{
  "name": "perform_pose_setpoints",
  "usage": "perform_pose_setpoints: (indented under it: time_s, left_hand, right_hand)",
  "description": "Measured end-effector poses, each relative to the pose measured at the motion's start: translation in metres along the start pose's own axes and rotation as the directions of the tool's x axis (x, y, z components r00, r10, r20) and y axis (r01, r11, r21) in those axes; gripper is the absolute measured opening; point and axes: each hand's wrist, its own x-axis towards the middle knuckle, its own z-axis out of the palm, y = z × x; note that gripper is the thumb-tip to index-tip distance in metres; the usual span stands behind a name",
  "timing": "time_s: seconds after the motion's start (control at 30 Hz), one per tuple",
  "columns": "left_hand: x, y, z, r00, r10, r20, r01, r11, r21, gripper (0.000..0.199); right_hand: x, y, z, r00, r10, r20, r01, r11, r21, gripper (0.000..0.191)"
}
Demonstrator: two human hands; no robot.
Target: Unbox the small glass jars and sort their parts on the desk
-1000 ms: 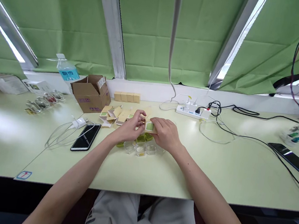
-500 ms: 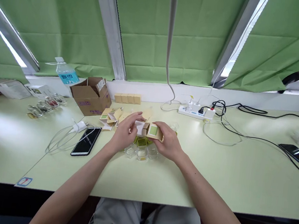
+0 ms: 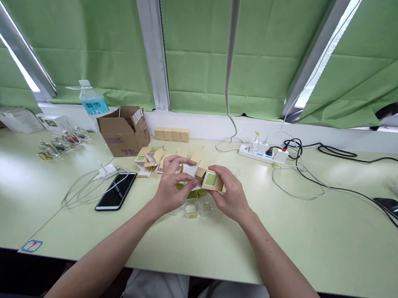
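Office-style workbench, long pale green table (image 3: 318,241), green blinds (image 3: 204,43) behind it, power strip (image 3: 263,153) and cables along its back edge, cardboard box (image 3: 123,130) at back left.

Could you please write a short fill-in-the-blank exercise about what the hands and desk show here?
1. The right hand holds a small tan box with a ____ square on its face.
2. The black phone lies on the person's ____ side.
3. The open cardboard box stands beside a water ____.

Missing words: green; left; bottle
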Motion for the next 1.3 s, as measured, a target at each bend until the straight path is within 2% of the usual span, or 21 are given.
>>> perform_pose_setpoints:
  time_s: [0.13, 0.27, 0.33, 0.43, 0.53, 0.67, 0.77, 0.87, 0.93, 1.07, 1.13, 1.23, 1.3]
  left_hand:
    - [-0.003, 0.003, 0.005, 0.997, -0.049, -0.055, 0.051, 0.998, 0.04, 0.006]
    - [-0.004, 0.005, 0.007, 0.993, -0.096, -0.072, 0.1, 0.994, 0.043, 0.027]
    - [-0.005, 0.004, 0.009, 0.99, -0.133, -0.049, 0.135, 0.991, 0.02, 0.028]
    - [-0.005, 0.001, 0.013, 0.972, -0.23, 0.039, 0.231, 0.972, -0.041, 0.012]
    - [-0.005, -0.004, 0.017, 0.935, -0.343, 0.095, 0.353, 0.926, -0.136, 0.008]
    - [-0.004, -0.012, 0.017, 0.913, -0.404, 0.052, 0.398, 0.857, -0.328, 0.017]
    - [-0.001, -0.017, 0.016, 0.867, -0.496, 0.045, 0.435, 0.709, -0.555, 0.033]
    - [0.0, -0.019, 0.015, 0.768, -0.616, 0.179, 0.535, 0.462, -0.707, 0.049]
    - [0.001, -0.019, 0.015, 0.722, -0.646, 0.248, 0.567, 0.347, -0.747, 0.053]
    - [0.003, -0.02, 0.011, 0.718, -0.65, 0.248, 0.539, 0.295, -0.789, 0.047]
    - [0.005, -0.023, 0.009, 0.712, -0.664, 0.228, 0.521, 0.283, -0.805, 0.043]
    - [0.006, -0.028, 0.007, 0.694, -0.689, 0.21, 0.512, 0.267, -0.816, 0.041]
    - [0.006, -0.029, 0.007, 0.695, -0.686, 0.216, 0.518, 0.269, -0.812, 0.041]
  right_hand:
    - [0.0, 0.002, -0.001, 0.999, -0.026, -0.019, 0.025, 0.998, -0.053, 0.052]
    - [0.0, 0.002, -0.004, 0.999, -0.045, -0.021, 0.042, 0.993, -0.109, 0.054]
    - [0.0, 0.0, -0.004, 0.998, -0.063, -0.015, 0.06, 0.989, -0.137, 0.055]
    - [0.0, -0.004, -0.002, 0.992, -0.121, 0.027, 0.124, 0.973, -0.193, 0.057]
    - [0.0, -0.006, 0.001, 0.983, -0.171, 0.071, 0.183, 0.952, -0.244, 0.059]
    - [0.0, -0.001, 0.0, 0.99, -0.121, 0.066, 0.135, 0.948, -0.287, 0.059]
    - [0.001, 0.001, -0.005, 0.999, -0.043, 0.027, 0.049, 0.965, -0.256, 0.057]
    - [0.003, 0.001, -0.012, 0.996, 0.087, 0.015, -0.082, 0.976, -0.201, 0.054]
    - [0.005, 0.004, -0.02, 0.981, 0.192, 0.014, -0.186, 0.963, -0.194, 0.052]
    - [0.007, 0.029, -0.045, 0.915, 0.393, -0.088, -0.403, 0.885, -0.232, 0.048]
    - [0.005, 0.046, -0.061, 0.844, 0.516, -0.149, -0.537, 0.808, -0.242, 0.048]
    - [0.001, 0.068, -0.082, 0.706, 0.699, -0.115, -0.699, 0.662, -0.269, 0.05]
    - [-0.003, 0.077, -0.089, 0.617, 0.784, -0.071, -0.754, 0.563, -0.339, 0.052]
